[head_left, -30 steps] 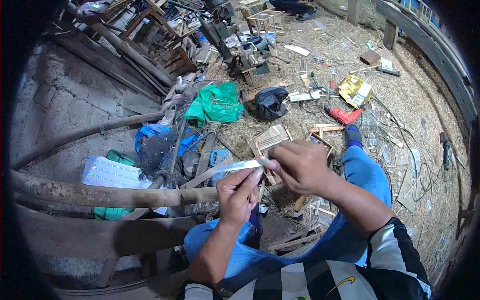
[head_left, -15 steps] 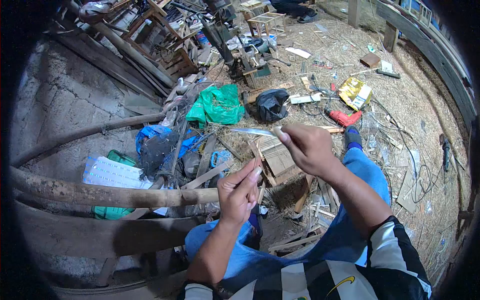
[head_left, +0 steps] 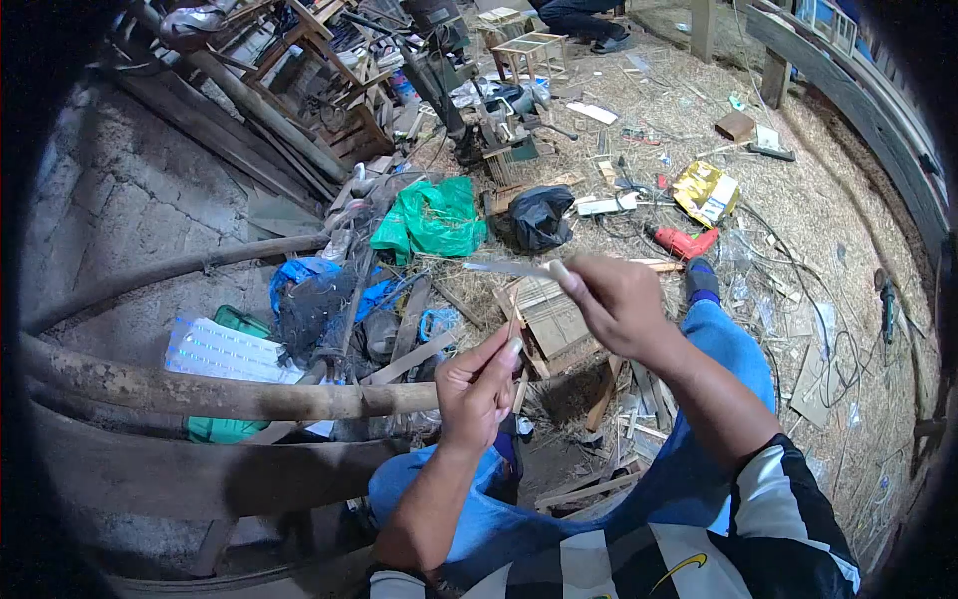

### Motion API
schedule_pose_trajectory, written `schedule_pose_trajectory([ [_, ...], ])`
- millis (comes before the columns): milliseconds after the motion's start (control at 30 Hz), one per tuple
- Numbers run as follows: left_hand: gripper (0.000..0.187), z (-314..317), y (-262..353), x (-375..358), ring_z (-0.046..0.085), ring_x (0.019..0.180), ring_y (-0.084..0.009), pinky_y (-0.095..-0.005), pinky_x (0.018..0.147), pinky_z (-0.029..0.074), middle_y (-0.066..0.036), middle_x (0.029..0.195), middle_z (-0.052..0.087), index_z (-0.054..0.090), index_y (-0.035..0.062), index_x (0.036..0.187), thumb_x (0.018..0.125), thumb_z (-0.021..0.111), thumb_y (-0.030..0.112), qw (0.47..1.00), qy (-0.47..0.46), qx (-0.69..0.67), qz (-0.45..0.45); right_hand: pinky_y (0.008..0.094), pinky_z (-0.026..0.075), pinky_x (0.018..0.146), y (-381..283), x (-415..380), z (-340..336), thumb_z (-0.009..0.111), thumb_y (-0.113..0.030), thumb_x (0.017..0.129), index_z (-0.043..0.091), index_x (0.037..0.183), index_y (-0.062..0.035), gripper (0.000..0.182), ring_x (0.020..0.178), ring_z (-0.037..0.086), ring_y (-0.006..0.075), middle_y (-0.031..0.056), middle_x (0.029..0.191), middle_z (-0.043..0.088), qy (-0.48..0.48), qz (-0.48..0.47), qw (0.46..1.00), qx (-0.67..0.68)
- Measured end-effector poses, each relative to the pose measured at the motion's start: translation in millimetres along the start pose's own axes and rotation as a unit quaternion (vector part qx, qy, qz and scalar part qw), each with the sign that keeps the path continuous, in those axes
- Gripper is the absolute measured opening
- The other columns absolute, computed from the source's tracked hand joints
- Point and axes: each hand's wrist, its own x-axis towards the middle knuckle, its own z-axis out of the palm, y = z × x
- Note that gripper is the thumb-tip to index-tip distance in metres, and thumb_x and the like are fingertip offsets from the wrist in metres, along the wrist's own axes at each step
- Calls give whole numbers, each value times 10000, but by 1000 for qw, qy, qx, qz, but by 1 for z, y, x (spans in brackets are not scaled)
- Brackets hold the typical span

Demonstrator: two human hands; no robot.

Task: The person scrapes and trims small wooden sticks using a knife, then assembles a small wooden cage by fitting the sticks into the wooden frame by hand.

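Note:
My right hand (head_left: 621, 304) is closed around the handle of a knife, its fingers hiding most of the grip. The knife's narrow, shiny blade (head_left: 507, 268) points left, a little above my other hand. Between the thumb and fingers of my left hand (head_left: 479, 387) a thin wooden stick (head_left: 514, 321) is pinched, its tip pointing up. The blade is apart from the stick in this view. Beyond and below the hands lies a wooden block with thin strips (head_left: 551, 314).
A bamboo pole (head_left: 249, 389) crosses at my left. Ahead lie a green plastic bag (head_left: 429, 220) and a black bag (head_left: 541, 214). A red power drill (head_left: 684, 241) and a yellow packet (head_left: 705, 192) rest on the straw-strewn ground. Another person's leg (head_left: 579, 18) shows at the top.
The knife blade has tilted slightly and my right hand has shifted a little; the left hand keeps its pinch on the stick. The camera view has moved slightly.

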Motion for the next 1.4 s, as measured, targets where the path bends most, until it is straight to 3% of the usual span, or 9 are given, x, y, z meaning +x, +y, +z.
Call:
schedule_pose_trajectory([
  [100, 282, -2, -1, 0, 359, 403, -39, -218, 364, 322, -46, 707, 660, 667, -1, 1249, 977, 593, 8, 1000, -3, -7, 11, 437, 462, 524, -15, -9, 1, 635, -287, 938, 638, 880, -108, 188, 631, 631, 315, 104, 708, 594, -23, -69, 997, 29],
  [267, 284, -5, -7, -1, 358, 406, -37, -214, 366, 325, -26, 674, 637, 674, 13, 1249, 974, 601, 10, 999, -27, 17, 43, 432, 469, 522, -21, -11, 5, 643, -289, 931, 634, 863, -106, 196, 629, 635, 308, 102, 694, 592, -53, -103, 993, 16],
  [433, 285, -3, -3, -1, 360, 410, -37, -218, 370, 335, -4, 631, 602, 682, 27, 1246, 971, 608, 14, 998, -34, 24, 39, 440, 466, 528, 7, 3, 5, 636, -281, 938, 629, 852, -90, 210, 624, 628, 321, 115, 667, 577, 22, -1, 1000, -6],
  [667, 271, -5, -2, -3, 400, 443, -25, -208, 397, 327, 8, 663, 618, 693, 24, 1232, 967, 638, 38, 999, -35, 15, 17, 442, 464, 528, -22, -12, 2, 631, -278, 944, 649, 893, -95, 191, 624, 633, 313, 111, 682, 567, -45, -100, 993, 36],
  [867, 292, -2, -1, -3, 414, 428, -30, -216, 382, 336, -4, 641, 610, 683, 5, 1234, 944, 648, 6, 998, -36, 49, 27, 435, 462, 521, 1, 3, 0, 630, -264, 957, 647, 864, -82, 205, 626, 627, 335, 118, 691, 595, 18, 11, 1000, -9],
  [1067, 284, -4, 2, -4, 444, 458, -23, -204, 393, 334, -5, 669, 626, 692, 6, 1224, 942, 670, 34, 998, -9, 54, -4, 408, 442, 527, -20, -12, 2, 628, -216, 948, 659, 896, -64, 163, 587, 592, 311, 111, 669, 558, -27, -111, 991, 62],
  [1200, 273, -4, -2, -3, 455, 473, -17, -197, 403, 331, -3, 713, 650, 699, 13, 1218, 949, 676, 55, 999, -27, 18, 20, 416, 445, 523, -15, -11, 7, 652, -225, 927, 661, 887, -77, 153, 578, 587, 303, 100, 677, 567, -36, -116, 992, 28],
  [1333, 268, -3, 2, 1, 429, 449, -20, -206, 395, 326, 0, 710, 653, 699, 16, 1220, 956, 663, 51, 1000, -10, 8, -7, 439, 454, 510, 2, -3, 15, 600, -324, 976, 644, 857, -127, 234, 604, 622, 325, 107, 686, 594, 24, -7, 1000, -15],
  [1400, 258, -2, 3, -3, 381, 398, -34, -221, 357, 326, -17, 634, 618, 690, -8, 1213, 968, 611, 13, 999, -28, 2, 33, 451, 442, 518, 13, 5, 5, 578, -342, 1003, 640, 821, -107, 304, 615, 614, 349, 137, 665, 583, 28, 51, 998, -19],
])
